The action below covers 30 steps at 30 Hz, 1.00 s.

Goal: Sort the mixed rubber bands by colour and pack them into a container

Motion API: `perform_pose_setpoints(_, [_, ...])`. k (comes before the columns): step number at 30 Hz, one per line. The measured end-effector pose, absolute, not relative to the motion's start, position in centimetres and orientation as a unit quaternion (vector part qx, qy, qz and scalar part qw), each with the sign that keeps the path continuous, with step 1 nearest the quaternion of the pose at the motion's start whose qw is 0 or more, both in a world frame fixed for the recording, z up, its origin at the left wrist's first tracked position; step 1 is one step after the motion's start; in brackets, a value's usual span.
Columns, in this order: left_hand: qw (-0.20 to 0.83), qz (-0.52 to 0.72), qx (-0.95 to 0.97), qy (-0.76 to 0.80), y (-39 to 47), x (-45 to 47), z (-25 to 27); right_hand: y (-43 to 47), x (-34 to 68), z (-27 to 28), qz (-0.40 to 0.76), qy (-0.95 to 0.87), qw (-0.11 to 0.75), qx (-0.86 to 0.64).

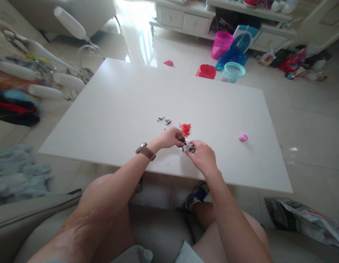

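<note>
My left hand (172, 138), a watch (145, 151) on its wrist, is closed in a pinch on small black pieces (181, 143) at the mouth of a small clear container (188, 147). My right hand (204, 156) wraps round that container, which lies tilted toward the left; dark bits show in it. Just beyond the hands sits a heap of thin red pieces (185, 129). Several loose black pieces (168, 122) lie to its left, too small to name. Off to the right is a small round pink thing (243, 137) with a clear part behind it.
All this is on a white table (125, 95). Past its far edge stand a red stool (207, 71), a light blue basket (232, 71) and a pink basket (222, 44). A large plastic bag (306, 223) lies at the lower right, beside the sofa (158, 226).
</note>
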<state>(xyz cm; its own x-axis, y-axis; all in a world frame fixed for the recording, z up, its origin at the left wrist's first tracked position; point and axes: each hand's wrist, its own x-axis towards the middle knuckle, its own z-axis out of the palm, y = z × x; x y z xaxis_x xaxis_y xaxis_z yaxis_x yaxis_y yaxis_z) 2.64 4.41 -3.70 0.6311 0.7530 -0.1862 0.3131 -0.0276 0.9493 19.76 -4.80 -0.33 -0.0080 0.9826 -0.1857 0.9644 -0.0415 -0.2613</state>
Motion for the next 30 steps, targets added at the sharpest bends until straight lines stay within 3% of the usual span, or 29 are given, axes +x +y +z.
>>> perform_pose_setpoints(12, [0.521, 0.162, 0.739, 0.395, 4.17, 2.67, -2.91, -4.72, 19.40, -0.04, 0.168, -0.692, 0.020, -0.702])
perform_pose_setpoints(30, [0.521, 0.196, 0.739, 0.379, 4.35, 2.46, -3.04, -4.71, 19.47, 0.20, 0.188, -0.680, 0.029, -0.709])
